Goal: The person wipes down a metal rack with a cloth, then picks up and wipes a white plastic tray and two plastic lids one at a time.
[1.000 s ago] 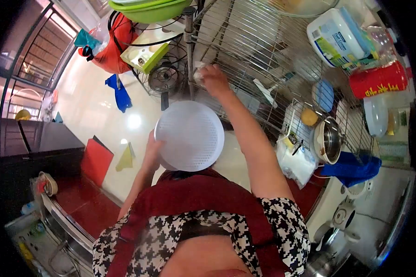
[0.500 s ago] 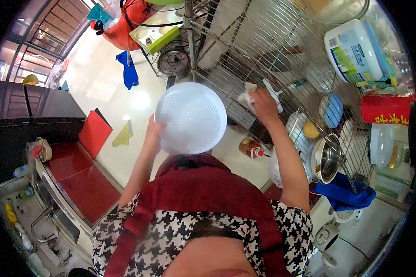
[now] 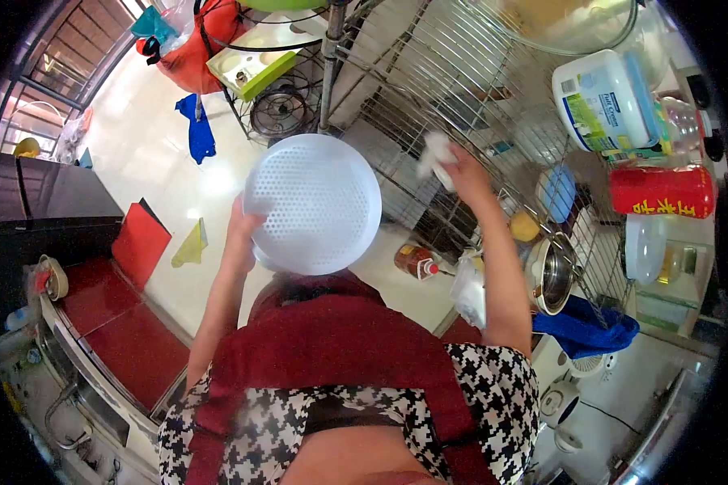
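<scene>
A round white perforated basket (image 3: 319, 206) is held up in front of my body. My left hand (image 3: 245, 226) grips its left rim, with the thumb over the edge and the other fingers hidden behind it. To the right, my right hand (image 3: 466, 174) is closed on a crumpled white cloth (image 3: 437, 155), which is blurred. That hand is in front of the metal wire rack (image 3: 412, 105), apart from the basket.
The rack holds a white tub (image 3: 603, 101), a red can (image 3: 659, 191) and a metal bowl (image 3: 554, 273). A bottle (image 3: 415, 262) stands on the floor. A blue towel (image 3: 586, 327) hangs at the lower right. A red bag (image 3: 202, 52) is at the upper left.
The view has shifted, so most surroundings appear farther left. The white cloth has come up off the rack's wires with my right hand. My left hand still holds the basket.
</scene>
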Action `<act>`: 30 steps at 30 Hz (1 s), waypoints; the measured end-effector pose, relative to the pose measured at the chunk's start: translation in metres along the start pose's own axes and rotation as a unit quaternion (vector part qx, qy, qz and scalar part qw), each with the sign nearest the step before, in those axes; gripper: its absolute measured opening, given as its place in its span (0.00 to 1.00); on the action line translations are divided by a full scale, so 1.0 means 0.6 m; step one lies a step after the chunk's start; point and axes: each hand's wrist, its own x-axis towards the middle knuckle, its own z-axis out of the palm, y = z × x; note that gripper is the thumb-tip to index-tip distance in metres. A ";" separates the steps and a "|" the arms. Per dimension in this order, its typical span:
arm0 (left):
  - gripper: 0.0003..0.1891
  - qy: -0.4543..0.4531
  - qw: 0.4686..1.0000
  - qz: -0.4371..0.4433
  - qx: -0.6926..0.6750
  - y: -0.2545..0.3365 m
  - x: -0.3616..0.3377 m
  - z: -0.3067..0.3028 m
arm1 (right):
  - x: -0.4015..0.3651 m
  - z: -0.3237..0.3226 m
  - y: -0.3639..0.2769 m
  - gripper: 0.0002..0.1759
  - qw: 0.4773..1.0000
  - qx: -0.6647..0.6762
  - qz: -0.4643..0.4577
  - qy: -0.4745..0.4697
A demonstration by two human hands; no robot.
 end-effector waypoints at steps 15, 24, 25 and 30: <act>0.34 0.011 0.999 -0.011 -0.030 -0.008 0.011 -0.009 | 0.015 0.006 -0.086 0.20 0.999 0.014 -0.040 -0.014; 0.33 -0.002 0.999 -0.013 -0.030 0.016 0.009 0.017 | 0.003 -0.064 0.033 0.18 0.967 -0.081 0.147 -0.194; 0.33 -0.009 0.999 -0.012 -0.036 0.015 0.009 0.019 | 0.035 -0.063 0.003 0.18 0.986 0.028 0.099 -0.129; 0.32 -0.008 1.000 -0.011 -0.024 0.007 0.013 0.042 | 0.188 0.010 -0.151 0.21 0.931 0.138 -0.306 0.140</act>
